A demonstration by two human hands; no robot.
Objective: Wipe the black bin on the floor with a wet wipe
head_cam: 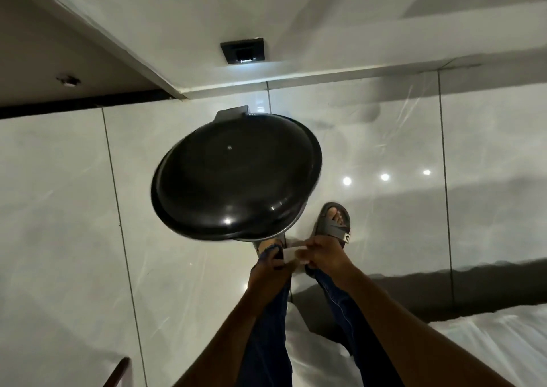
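Observation:
The black bin (233, 176) stands on the tiled floor in the middle of the view, its round glossy lid closed and seen from above. Just below its near edge, my left hand (268, 268) and my right hand (322, 252) meet over a small white wet wipe (294, 253). Each hand pinches one side of the wipe. Neither hand touches the bin. My left foot is mostly hidden behind the hands and the bin's rim.
My right foot in a grey sandal (334, 224) stands beside the bin on the pale glossy floor tiles (74, 209). A white wall with a black square outlet (242, 50) is behind the bin. A white bed edge (488, 336) lies at lower right, a wooden corner (120, 372) at lower left.

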